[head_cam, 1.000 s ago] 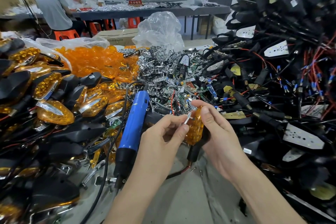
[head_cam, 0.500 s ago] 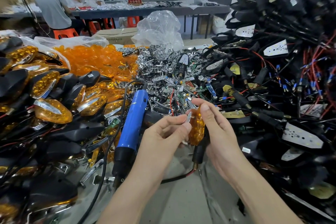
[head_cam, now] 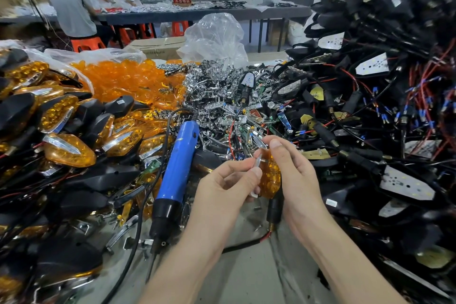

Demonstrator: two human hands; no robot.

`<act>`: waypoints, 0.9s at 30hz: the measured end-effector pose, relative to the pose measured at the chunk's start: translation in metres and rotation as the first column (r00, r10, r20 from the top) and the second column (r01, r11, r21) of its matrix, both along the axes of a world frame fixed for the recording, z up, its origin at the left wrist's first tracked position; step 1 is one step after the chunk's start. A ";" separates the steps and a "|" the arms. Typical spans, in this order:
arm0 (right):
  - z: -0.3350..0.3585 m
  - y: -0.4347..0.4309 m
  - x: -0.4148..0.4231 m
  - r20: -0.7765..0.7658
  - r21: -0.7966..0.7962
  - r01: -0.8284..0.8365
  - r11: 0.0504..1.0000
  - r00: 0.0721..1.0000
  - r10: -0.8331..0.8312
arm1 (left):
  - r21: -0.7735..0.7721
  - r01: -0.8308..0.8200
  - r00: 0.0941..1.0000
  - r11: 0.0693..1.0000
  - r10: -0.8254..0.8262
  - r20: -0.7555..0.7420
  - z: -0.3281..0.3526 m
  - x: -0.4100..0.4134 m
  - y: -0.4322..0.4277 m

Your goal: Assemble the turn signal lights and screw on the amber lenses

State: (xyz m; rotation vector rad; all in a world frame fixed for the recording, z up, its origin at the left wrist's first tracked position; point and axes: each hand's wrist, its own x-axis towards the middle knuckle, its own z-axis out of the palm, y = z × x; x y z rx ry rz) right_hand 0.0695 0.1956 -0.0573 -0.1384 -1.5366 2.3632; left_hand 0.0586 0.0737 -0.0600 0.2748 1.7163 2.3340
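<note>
The right hand [head_cam: 297,175] holds a turn signal light [head_cam: 271,180] upright above the table [head_cam: 246,279]. Its grip is closed round the light: the fingers wrap behind the black body and the thumb lies across the upper front edge. The amber lens [head_cam: 270,173] faces left, toward the other hand, and shows between the two hands. The light's black stem [head_cam: 274,208] hangs out below the right grip, and a red-and-black wire [head_cam: 246,244] trails from it down onto the table.

The left hand [head_cam: 228,181] sits just beside the lens, at its left edge. Thumb and forefinger are pinched together on a thin chrome strip [head_cam: 257,161] that stands against the lens face; the other fingers are curled loosely under.

A blue electric screwdriver [head_cam: 177,163] lies on the table just left of the left hand, tip toward the person, not touched by either hand. Finished lights [head_cam: 69,150] are heaped at far left, loose amber lenses [head_cam: 128,79] behind them, chrome parts [head_cam: 217,91] in the middle, and black housings with wires [head_cam: 370,111] piled high on the right.
</note>
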 end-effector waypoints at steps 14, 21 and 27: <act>-0.001 0.002 -0.002 -0.003 0.064 0.022 0.998 1.000 -0.022 | -0.184 -0.140 0.958 0.973 0.086 -0.274 0.003 0.003 -0.002; -0.001 -0.001 -0.003 -0.035 0.138 0.088 0.987 0.996 -0.084 | -0.134 -0.116 0.963 0.984 0.078 -0.256 0.005 0.004 0.004; 0.002 0.000 0.000 0.028 0.045 0.080 0.996 0.996 -0.081 | -0.148 -0.112 0.966 0.983 0.072 -0.250 0.001 0.005 0.007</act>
